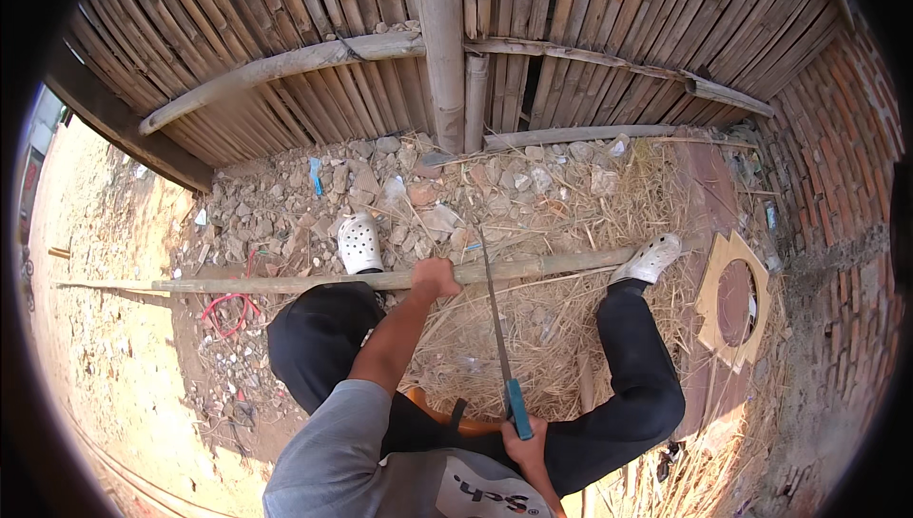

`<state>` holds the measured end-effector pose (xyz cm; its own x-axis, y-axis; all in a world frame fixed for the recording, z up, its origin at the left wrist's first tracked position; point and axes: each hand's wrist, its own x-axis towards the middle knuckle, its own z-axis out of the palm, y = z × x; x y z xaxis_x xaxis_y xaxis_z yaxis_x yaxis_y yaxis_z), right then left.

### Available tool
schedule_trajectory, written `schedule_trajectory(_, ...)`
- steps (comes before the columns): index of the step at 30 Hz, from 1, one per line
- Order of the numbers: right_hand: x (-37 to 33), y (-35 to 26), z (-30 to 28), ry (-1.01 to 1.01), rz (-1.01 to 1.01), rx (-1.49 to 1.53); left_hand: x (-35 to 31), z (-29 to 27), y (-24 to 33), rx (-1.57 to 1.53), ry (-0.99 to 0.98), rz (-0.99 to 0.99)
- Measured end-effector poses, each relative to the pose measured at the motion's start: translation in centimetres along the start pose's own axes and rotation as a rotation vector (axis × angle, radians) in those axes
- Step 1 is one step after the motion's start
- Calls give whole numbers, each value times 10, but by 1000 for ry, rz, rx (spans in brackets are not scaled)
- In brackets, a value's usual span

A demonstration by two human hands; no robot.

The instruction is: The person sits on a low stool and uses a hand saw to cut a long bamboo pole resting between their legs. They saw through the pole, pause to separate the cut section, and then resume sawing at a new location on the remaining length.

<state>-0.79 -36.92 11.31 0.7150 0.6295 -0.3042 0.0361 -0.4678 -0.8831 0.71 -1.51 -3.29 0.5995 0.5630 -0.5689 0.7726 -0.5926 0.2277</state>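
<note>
A long bamboo pole (257,284) lies crosswise in front of me. My left hand (436,278) is wrapped round it near the middle. My right hand (525,442), close to my body, grips the teal handle of a hand saw (500,332). The saw's long narrow blade points away from me and crosses the pole just right of my left hand. Whether its teeth sit in a cut cannot be made out. At the pole's right end is my right foot in a white clog (651,259); the other white clog (359,243) stands just beyond the pole.
A bamboo slat wall (590,33) with a thick post (442,52) closes off the far side. Brick wall (842,137) rises on the right, near a board with a round hole (709,318). Rubble (276,204), straw (571,328) and red cord (228,313) cover the ground.
</note>
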Motion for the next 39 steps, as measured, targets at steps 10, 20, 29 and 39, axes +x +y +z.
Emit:
schedule_trajectory(10,57,4,30,8,-2,10,16,13,-8,1,64,-6)
schedule_trajectory(20,118,25,58,40,34,129,-7,13,-1,14,34,-1)
schedule_trajectory(29,-8,3,3,6,53,-14,-4,6,-2,-1,26,-23)
schedule_trajectory(39,52,3,29,2,27,4,-1,-12,2,9,35,-34)
